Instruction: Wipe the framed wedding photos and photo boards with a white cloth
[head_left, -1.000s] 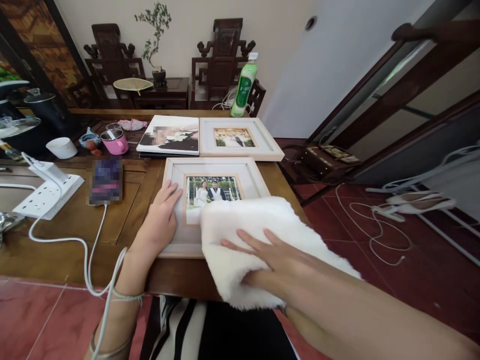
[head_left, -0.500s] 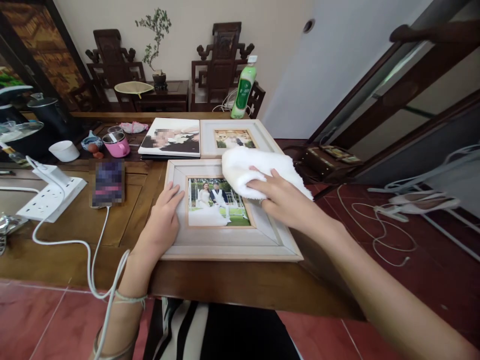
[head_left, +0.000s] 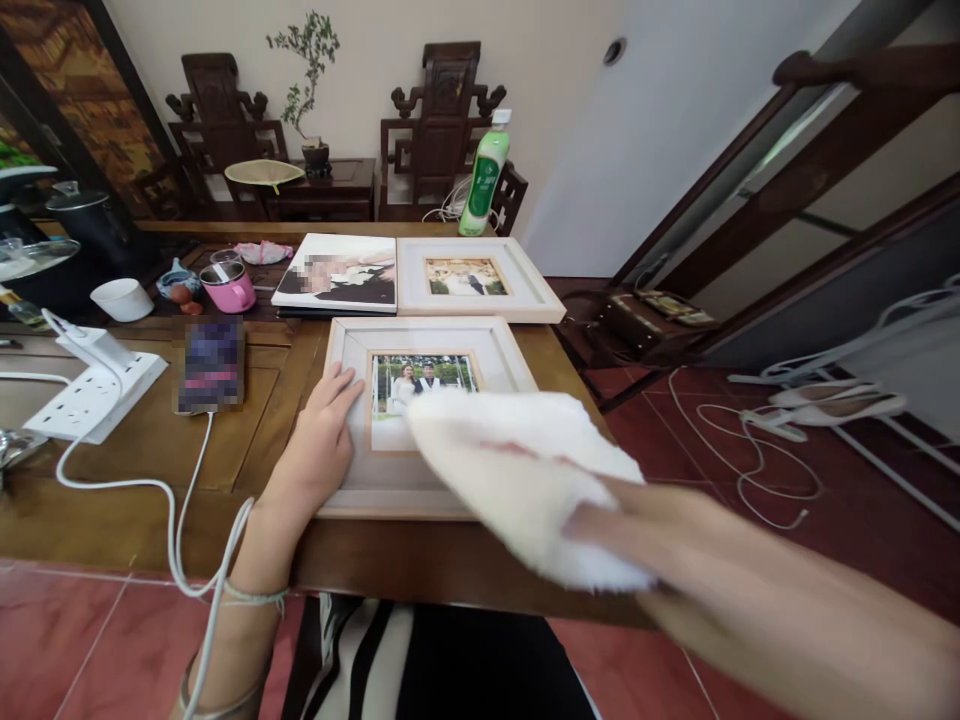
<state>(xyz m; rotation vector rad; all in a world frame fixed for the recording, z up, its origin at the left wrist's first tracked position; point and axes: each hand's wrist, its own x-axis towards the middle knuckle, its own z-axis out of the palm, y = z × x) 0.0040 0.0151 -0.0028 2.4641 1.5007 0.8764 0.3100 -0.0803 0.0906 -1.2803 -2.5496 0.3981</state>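
Note:
A picture frame [head_left: 349,340] with a pale mat and a wedding photo [head_left: 390,405] lies flat on the wooden table. My left hand [head_left: 319,435] rests on its left border, fingers stretched over the frame. My right hand [head_left: 607,530], blurred by motion, grips a fluffy white cloth [head_left: 510,450]. The cloth hangs over the frame's lower right part and hides it; whether they touch I cannot tell. Behind lies a second picture frame [head_left: 525,265], and left of it a photo panel [head_left: 330,250].
A green bottle [head_left: 485,175] stands at the table's far edge. To the left are a power strip [head_left: 105,395] with a white cable [head_left: 176,530], a blurred-out phone [head_left: 212,365], a pink mug [head_left: 227,288] and a white cup [head_left: 124,298].
My right hand has pulled the cloth toward me, off the frame's upper right area and down over the lower right. My left hand stays on the left border.

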